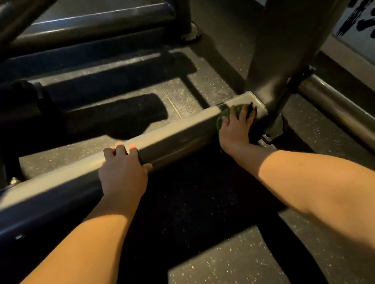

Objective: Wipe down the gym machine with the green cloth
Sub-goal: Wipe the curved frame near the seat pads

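A low grey base bar (pixel 179 130) of the gym machine runs across the floor from lower left to the right, where it meets a thick slanted upright (pixel 286 26). My left hand (pixel 123 170) grips the bar near its middle, fingers curled over the top edge and thumb on the near side. My right hand (pixel 236 126) presses the green cloth (pixel 223 116) onto the bar's right end, close to the joint with the upright. Most of the cloth is hidden under that hand; only a dark green edge shows past the fingers.
Speckled black rubber flooring (pixel 216 273) lies in front of the bar. More dark frame bars (pixel 92 24) cross behind it, and a black padded roller (pixel 113 119) sits low at left. A round metal rail (pixel 350 114) runs along the wall at right, below a wall graphic (pixel 373 11).
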